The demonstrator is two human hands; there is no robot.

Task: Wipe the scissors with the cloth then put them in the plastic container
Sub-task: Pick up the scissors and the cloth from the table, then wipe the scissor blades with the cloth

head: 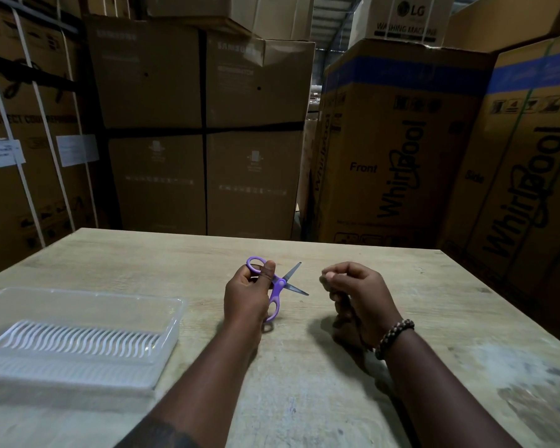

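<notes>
My left hand (248, 294) grips the purple-handled scissors (280, 282) by the handles, just above the wooden table (304, 383). The grey blades are spread open and point right. A short gap to the right, my right hand (358, 295) is curled around a bunched dark brown cloth (345, 321), which hangs below the fingers and is hard to tell from the hand in the dim light. The cloth is not touching the blades. The clear plastic container (172, 321), with a white ribbed insert inside, sits on the table at the left.
Tall cardboard appliance boxes (385, 140) stand close behind the table's far edge and along both sides. The right part of the tabletop shows pale worn patches (514, 376).
</notes>
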